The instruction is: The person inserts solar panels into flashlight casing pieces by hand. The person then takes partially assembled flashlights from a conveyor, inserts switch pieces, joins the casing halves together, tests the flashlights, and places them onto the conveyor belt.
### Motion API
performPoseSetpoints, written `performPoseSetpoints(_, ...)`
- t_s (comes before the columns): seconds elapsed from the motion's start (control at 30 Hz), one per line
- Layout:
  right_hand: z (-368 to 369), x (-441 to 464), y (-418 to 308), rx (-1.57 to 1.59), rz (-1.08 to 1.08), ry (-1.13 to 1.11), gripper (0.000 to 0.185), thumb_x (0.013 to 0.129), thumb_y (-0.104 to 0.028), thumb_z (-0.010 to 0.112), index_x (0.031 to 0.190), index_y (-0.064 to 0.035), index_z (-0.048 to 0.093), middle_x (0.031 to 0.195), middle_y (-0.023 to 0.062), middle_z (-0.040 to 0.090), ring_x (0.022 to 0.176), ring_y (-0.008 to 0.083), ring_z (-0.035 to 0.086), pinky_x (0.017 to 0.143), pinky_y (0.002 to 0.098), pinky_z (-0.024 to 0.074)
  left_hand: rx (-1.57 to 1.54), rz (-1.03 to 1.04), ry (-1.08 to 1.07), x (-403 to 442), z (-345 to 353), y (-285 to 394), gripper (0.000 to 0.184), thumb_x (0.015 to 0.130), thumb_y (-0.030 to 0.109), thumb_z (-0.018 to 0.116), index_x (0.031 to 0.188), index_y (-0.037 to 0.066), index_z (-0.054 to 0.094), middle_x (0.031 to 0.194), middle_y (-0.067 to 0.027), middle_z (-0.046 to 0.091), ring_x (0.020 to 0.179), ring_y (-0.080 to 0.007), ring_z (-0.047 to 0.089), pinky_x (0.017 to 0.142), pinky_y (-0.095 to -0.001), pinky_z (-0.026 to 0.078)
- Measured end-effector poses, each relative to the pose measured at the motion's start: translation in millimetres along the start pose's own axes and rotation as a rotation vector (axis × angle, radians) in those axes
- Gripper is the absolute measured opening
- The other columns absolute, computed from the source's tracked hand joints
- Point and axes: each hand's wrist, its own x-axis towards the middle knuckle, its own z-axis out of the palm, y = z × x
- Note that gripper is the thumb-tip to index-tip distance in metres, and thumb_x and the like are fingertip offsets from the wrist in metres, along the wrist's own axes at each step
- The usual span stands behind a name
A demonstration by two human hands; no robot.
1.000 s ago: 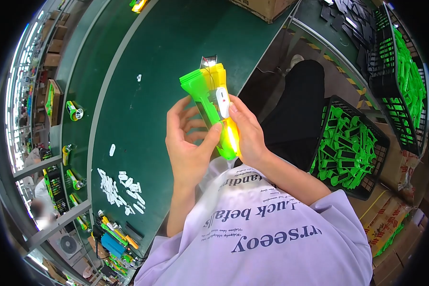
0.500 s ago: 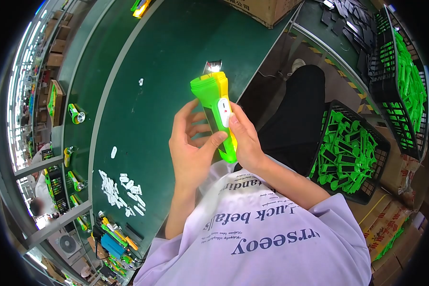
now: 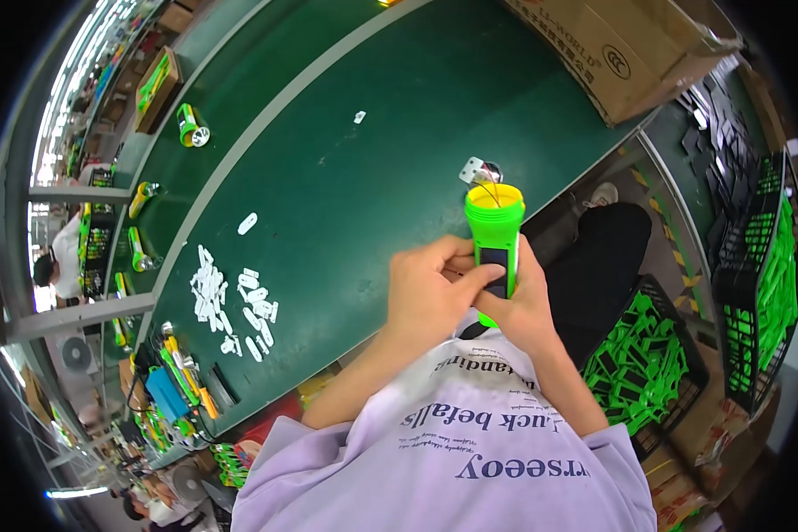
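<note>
A green and yellow flashlight (image 3: pixel 495 232) stands nearly upright in front of my chest, its wide open head upward. Thin wires run from the yellow inside of the head to a shiny reflector piece with a white plate (image 3: pixel 479 170). My right hand (image 3: pixel 532 297) is closed around the body from the right, thumb across the front. From the left, my left hand (image 3: pixel 433 285) pinches the body beside its dark panel, with thumb and fingers bent. The lower body is partly hidden behind my fingers.
White switch covers (image 3: pixel 208 288) lie in a pile on the green table (image 3: pixel 328 213). A cardboard box (image 3: pixel 625 58) sits at the far right. Black crates (image 3: pixel 696 390) of green parts stand at right. More flashlights (image 3: pixel 191 126) line the far-left belt; tools (image 3: pixel 182 372) lie lower left.
The flashlight has turned, so its dark panel faces me and the white switch plate is out of sight. My left hand has closed in on the body. The view has swung left.
</note>
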Motion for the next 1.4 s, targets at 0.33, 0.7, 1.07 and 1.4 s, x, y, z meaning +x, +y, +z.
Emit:
performPoseSetpoints(0.33, 28, 9, 12, 0.112, -0.043, 0.126, 0.035, 0.074, 0.009, 0.070, 0.104, -0.0023, 0.055, 0.087, 0.0035, 0.062, 0.078, 0.0124, 0.063, 0.070, 0.0254, 0.0519, 0.275, 0.322, 0.197, -8, -3, -31, 0.025, 0.075, 0.018, 0.079, 0.084, 0.001, 0.063, 0.072, -0.0086, 0.061, 0.064, -0.0259, 0.059, 0.057, -0.0361, 0.046)
performPoseSetpoints(0.7, 22, 14, -6, 0.324, 0.220, 0.060, 0.054, 0.063, 0.014, 0.055, 0.115, 0.0016, 0.047, 0.078, 0.0095, 0.058, 0.054, 0.0179, 0.058, 0.049, 0.0295, 0.0476, 0.846, -0.069, 0.813, -50, -266, -85, 0.014, 0.088, 0.009, 0.064, 0.097, 0.002, 0.070, 0.086, -0.0134, 0.072, 0.078, -0.0248, 0.070, 0.073, -0.0337, 0.052)
performPoseSetpoints(1.07, 26, 12, -1, 0.326, 0.228, 0.014, 0.055, 0.063, 0.014, 0.056, 0.117, 0.0027, 0.046, 0.079, 0.0104, 0.058, 0.056, 0.0192, 0.059, 0.051, 0.0316, 0.0493, 0.951, -0.129, 0.596, -71, -342, -132, 0.027, 0.076, 0.003, 0.071, 0.102, 0.000, 0.067, 0.098, -0.0149, 0.070, 0.079, -0.0244, 0.068, 0.071, -0.0354, 0.053)
performPoseSetpoints(1.4, 17, 10, 2, 0.348, 0.232, 0.054, 0.053, 0.064, 0.014, 0.058, 0.115, 0.0021, 0.047, 0.078, 0.0099, 0.059, 0.056, 0.0200, 0.060, 0.051, 0.0317, 0.0488, 0.834, -0.281, 0.616, -64, -364, -148, 0.028, 0.073, 0.003, 0.077, 0.099, -0.002, 0.069, 0.086, -0.0126, 0.071, 0.075, -0.0194, 0.068, 0.072, -0.0305, 0.054)
